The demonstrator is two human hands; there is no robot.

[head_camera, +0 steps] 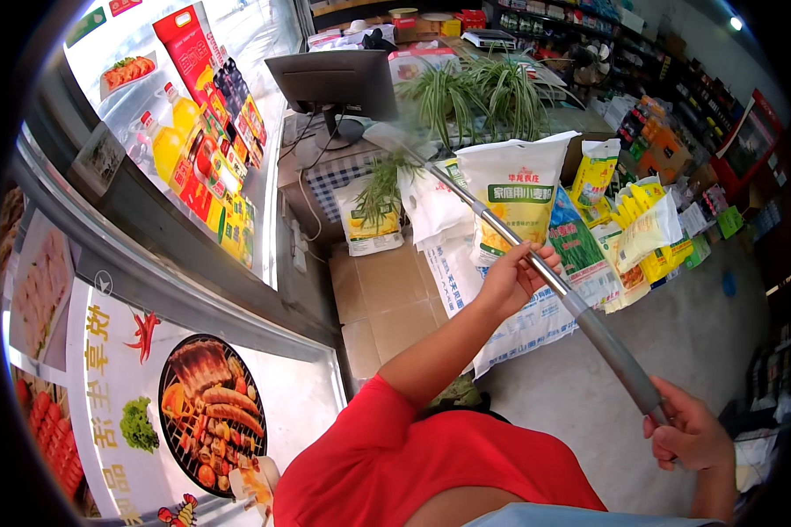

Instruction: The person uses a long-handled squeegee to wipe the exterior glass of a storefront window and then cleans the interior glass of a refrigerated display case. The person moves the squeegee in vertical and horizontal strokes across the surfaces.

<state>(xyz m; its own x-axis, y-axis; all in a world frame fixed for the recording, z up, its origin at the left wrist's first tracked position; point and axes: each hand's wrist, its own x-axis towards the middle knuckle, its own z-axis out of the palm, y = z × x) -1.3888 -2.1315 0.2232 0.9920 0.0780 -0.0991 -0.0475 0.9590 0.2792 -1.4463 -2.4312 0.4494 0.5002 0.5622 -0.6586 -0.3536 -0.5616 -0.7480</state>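
Observation:
A long telescopic metal pole (494, 221) with a grey handle slants up and leftward across the view. My left hand (519, 277) is closed around its silver tube near the middle. At the lower right, my right hand (689, 428) grips the handle's end. The pole's far end has a blurred pale head (395, 137), whose kind I cannot tell. It appears close to the base of a black monitor (336, 79) and to the spider plants (474, 92). Behind the pole stands a white flour bag (514, 171) with yellow print.
More flour sacks (580, 244) and yellow packages (652, 224) are piled at the right. Flattened cardboard (389, 290) lies on the floor. A smaller flour bag (369, 227) leans by the counter. At the left is a glass-and-metal frame (237, 290) with food pictures. Stocked shelves (560, 26) line the back.

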